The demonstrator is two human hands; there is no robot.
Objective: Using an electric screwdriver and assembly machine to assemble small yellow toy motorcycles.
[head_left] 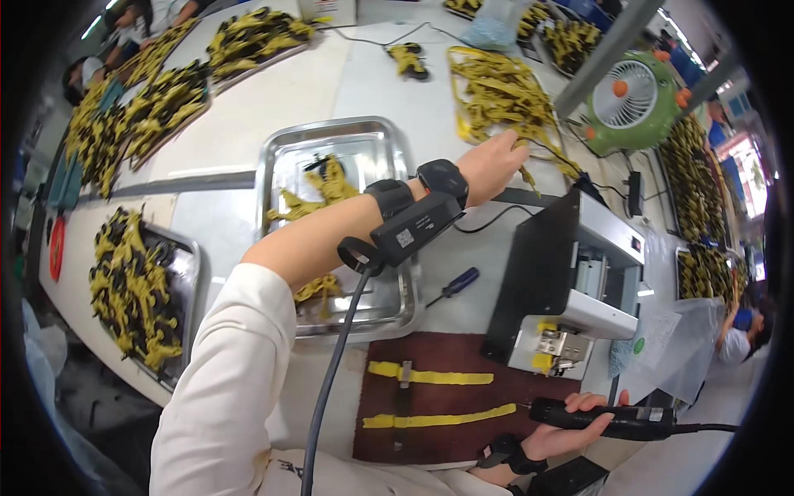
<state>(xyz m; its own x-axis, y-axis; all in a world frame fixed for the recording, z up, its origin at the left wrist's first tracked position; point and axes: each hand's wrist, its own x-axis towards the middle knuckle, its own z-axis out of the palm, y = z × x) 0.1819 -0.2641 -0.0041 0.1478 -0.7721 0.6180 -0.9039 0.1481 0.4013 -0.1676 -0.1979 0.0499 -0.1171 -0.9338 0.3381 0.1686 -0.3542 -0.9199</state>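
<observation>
My left hand (494, 169) is stretched across to the near edge of a yellow tray (460, 124) heaped with yellow-and-black strap pieces. Its fingers are closed, and a yellow strap piece (528, 179) hangs at the fingertips. My right hand (571, 431) grips a black electric screwdriver (612, 419) lying almost level, its thin bit toward the left. That bit is close to the right end of a flat yellow strap (447, 417) on a dark red mat (380, 446). A second yellow strap (455, 378) with a metal piece across it lies just beyond.
Beneath my left forearm stands a steel tray (273, 165) with some strap pieces. A blue-handled screwdriver (459, 283) lies beside it. Right of the mat is a black and silver machine (529, 273); a green fan (633, 99) stands behind. Another steel tray (194, 273) of straps is at left.
</observation>
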